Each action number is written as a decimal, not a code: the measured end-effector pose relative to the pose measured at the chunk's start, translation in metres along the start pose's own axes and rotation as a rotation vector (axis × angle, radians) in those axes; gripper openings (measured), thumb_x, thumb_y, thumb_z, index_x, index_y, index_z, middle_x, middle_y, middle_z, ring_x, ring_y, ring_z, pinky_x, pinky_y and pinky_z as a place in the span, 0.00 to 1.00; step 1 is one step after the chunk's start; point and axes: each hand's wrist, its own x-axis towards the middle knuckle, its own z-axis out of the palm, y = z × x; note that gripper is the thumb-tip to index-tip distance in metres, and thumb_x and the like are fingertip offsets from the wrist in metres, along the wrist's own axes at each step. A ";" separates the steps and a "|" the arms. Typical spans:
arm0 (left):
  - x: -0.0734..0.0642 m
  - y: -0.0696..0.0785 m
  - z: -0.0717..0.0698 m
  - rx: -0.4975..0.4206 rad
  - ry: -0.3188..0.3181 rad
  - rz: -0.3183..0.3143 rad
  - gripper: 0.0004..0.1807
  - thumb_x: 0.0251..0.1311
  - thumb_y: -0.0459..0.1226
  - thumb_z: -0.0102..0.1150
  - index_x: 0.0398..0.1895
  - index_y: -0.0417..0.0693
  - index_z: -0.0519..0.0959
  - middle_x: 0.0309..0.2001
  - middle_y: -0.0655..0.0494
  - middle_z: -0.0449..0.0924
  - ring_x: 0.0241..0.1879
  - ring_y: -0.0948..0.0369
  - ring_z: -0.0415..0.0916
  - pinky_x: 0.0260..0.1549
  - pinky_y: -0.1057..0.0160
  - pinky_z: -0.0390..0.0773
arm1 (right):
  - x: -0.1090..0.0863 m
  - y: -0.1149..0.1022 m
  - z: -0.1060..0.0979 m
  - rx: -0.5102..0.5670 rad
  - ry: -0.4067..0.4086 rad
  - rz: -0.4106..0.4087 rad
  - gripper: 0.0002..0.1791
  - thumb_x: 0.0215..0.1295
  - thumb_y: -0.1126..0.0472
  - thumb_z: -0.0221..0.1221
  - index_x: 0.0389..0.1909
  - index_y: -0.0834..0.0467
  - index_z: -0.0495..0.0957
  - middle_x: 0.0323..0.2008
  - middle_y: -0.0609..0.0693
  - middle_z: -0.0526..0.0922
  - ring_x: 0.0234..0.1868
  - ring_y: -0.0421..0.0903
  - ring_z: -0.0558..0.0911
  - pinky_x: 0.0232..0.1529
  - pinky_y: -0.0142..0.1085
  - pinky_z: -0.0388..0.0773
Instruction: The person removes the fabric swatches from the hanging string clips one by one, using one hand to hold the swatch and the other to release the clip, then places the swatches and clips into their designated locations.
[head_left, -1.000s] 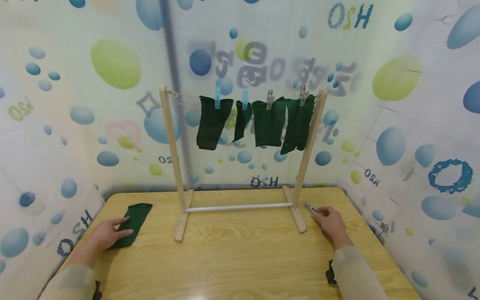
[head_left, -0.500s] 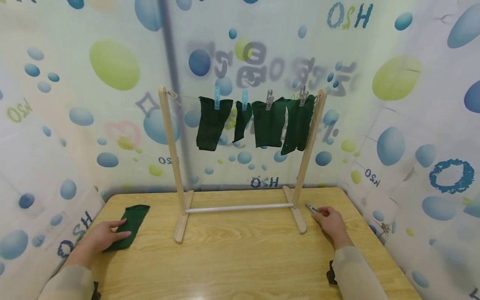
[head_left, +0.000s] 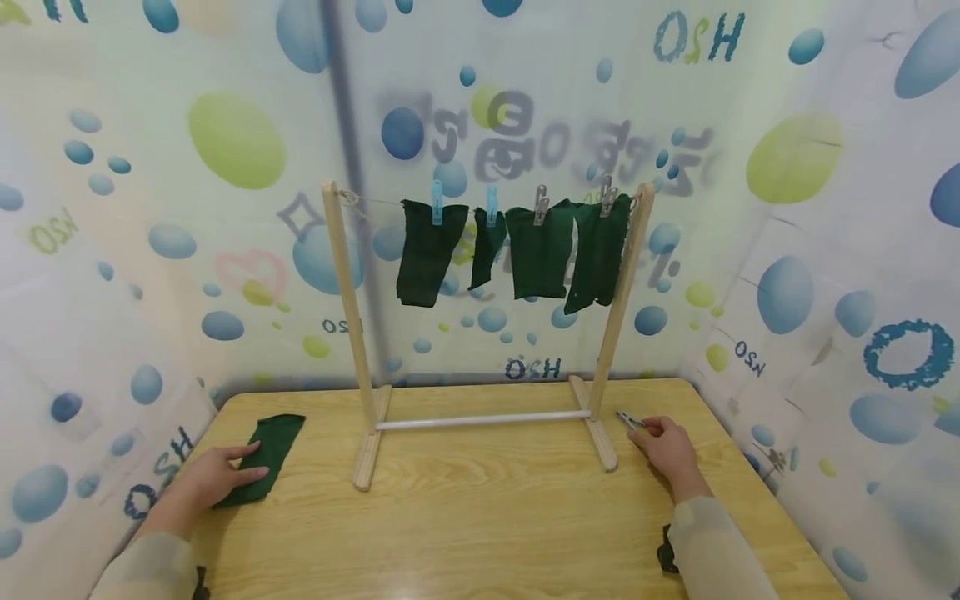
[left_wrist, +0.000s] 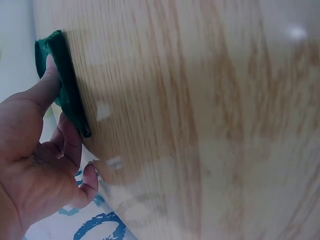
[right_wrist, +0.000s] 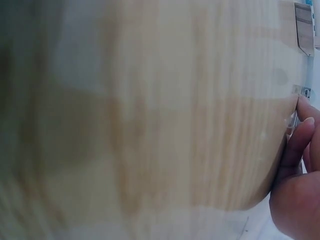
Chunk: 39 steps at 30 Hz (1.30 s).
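Note:
In the head view my left hand [head_left: 213,477] rests on a dark green cloth [head_left: 279,442] lying at the table's left side. Its index finger and thumb are stretched apart over the fabric. The left wrist view shows the thumb on the cloth [left_wrist: 70,82] and the other fingers bent beside its lower end. On the right, beyond the stand's foot, my right hand [head_left: 666,450] pinches a greyish clothespin [head_left: 626,417] low over the table. Only a small part of that clothespin shows past the fingertips in the right wrist view.
A wooden stand [head_left: 347,308] with a string stands at the back of the table [head_left: 480,533]. Several dark green cloths [head_left: 429,258] hang from it, held by blue clothespins [head_left: 437,202] and grey clothespins [head_left: 541,206]. A white crossbar [head_left: 483,420] joins its feet.
The head view has shifted slightly. Both hands stay in place, the left on the cloth and the right with the clothespin.

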 end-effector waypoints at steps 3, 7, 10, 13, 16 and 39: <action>0.000 0.002 0.000 -0.001 0.003 -0.011 0.53 0.70 0.65 0.67 0.79 0.31 0.65 0.71 0.13 0.65 0.67 0.21 0.71 0.65 0.26 0.74 | -0.001 0.000 -0.001 0.002 -0.006 -0.005 0.34 0.80 0.51 0.63 0.73 0.72 0.70 0.66 0.77 0.73 0.36 0.48 0.84 0.33 0.34 0.83; -0.001 0.002 0.001 -0.003 0.006 -0.031 0.53 0.70 0.64 0.68 0.80 0.32 0.65 0.71 0.14 0.66 0.67 0.22 0.72 0.65 0.26 0.74 | -0.001 0.001 -0.002 0.008 -0.014 -0.007 0.35 0.80 0.50 0.63 0.73 0.72 0.69 0.66 0.77 0.73 0.34 0.45 0.83 0.34 0.34 0.82; -0.002 0.001 0.003 -0.011 0.005 -0.033 0.53 0.70 0.64 0.68 0.80 0.32 0.65 0.70 0.14 0.67 0.66 0.22 0.73 0.65 0.26 0.75 | -0.001 0.002 -0.002 0.009 -0.022 -0.007 0.35 0.80 0.51 0.63 0.74 0.73 0.69 0.67 0.78 0.73 0.34 0.45 0.84 0.34 0.34 0.83; -0.003 0.001 0.004 -0.026 0.005 -0.023 0.53 0.70 0.64 0.68 0.79 0.30 0.65 0.69 0.13 0.69 0.63 0.25 0.77 0.63 0.27 0.76 | -0.002 0.005 0.000 0.013 -0.031 -0.004 0.35 0.79 0.51 0.63 0.74 0.73 0.69 0.67 0.79 0.72 0.33 0.45 0.84 0.34 0.35 0.83; -0.003 -0.001 0.006 -0.041 0.008 -0.009 0.53 0.71 0.63 0.67 0.79 0.29 0.64 0.68 0.13 0.70 0.60 0.27 0.79 0.63 0.28 0.77 | -0.001 0.007 0.000 0.019 -0.036 -0.004 0.36 0.79 0.52 0.63 0.74 0.73 0.68 0.68 0.79 0.72 0.33 0.44 0.84 0.34 0.35 0.84; -0.005 -0.012 0.004 -0.057 -0.015 0.043 0.52 0.74 0.62 0.65 0.82 0.31 0.61 0.64 0.09 0.71 0.65 0.18 0.71 0.63 0.24 0.75 | -0.002 0.000 -0.002 0.017 -0.028 -0.012 0.35 0.80 0.52 0.63 0.74 0.73 0.68 0.68 0.78 0.73 0.33 0.43 0.83 0.33 0.34 0.84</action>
